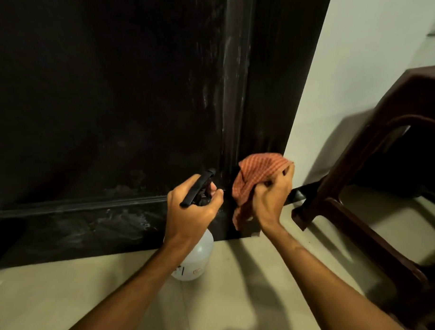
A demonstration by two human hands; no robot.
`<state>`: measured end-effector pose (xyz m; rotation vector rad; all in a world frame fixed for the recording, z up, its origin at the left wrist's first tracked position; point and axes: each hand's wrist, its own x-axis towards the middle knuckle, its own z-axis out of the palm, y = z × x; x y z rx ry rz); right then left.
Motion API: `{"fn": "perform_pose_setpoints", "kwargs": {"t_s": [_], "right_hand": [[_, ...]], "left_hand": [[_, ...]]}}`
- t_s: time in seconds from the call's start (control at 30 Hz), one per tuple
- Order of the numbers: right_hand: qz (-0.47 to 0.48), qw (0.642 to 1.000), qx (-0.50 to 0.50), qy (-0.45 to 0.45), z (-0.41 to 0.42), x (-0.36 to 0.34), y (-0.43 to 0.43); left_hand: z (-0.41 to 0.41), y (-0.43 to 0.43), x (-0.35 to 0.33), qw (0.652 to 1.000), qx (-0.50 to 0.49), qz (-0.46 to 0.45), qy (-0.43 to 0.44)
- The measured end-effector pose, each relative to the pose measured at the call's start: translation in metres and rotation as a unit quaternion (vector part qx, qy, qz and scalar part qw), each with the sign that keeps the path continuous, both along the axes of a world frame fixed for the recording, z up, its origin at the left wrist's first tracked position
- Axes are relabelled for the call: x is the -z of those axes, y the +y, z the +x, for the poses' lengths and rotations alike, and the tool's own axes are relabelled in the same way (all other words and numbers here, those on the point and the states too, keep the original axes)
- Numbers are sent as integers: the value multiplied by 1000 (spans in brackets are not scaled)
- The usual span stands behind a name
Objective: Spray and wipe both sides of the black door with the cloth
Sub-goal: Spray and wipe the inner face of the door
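- Here, the black door fills the left and middle of the view, its lower panel streaked with pale wet smears above the bottom edge, which meets the floor.
- A raised moulding runs across the door low down, and an upright strip near its right edge shows whitish streaks.
- The left hand is held low in front of the door, its grip clenched round the black trigger head of a spray bottle, with the nozzle pointing at the door's lower right corner.
- The bottle's white, translucent body hangs below the wrist, above the beige floor; I cannot tell whether it touches the floor.
- Just beside it, the right hand has its grip clenched on an orange checked cloth, bunched in the fingers with a loose end hanging down.
- The cloth lies against the door's right edge near the bottom, where the door meets the pale wall.
- Further right, a dark brown plastic chair stands on the floor near the wall, its leg close to the door's corner.
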<state>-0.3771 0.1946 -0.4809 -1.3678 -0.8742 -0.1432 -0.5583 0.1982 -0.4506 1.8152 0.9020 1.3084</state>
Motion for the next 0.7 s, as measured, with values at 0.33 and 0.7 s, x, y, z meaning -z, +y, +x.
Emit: {"fn": "perform_pose_setpoints", "kwargs": {"t_s": [0.33,0.7], "right_hand": [[-212,965,29,154,-24,88,-5],[-7,971,24,239,-12,-3,5]], "left_hand": [[-7,-2,21,1000,-22,0,19],[-18,0,32,999,-35,-24,20]]}}
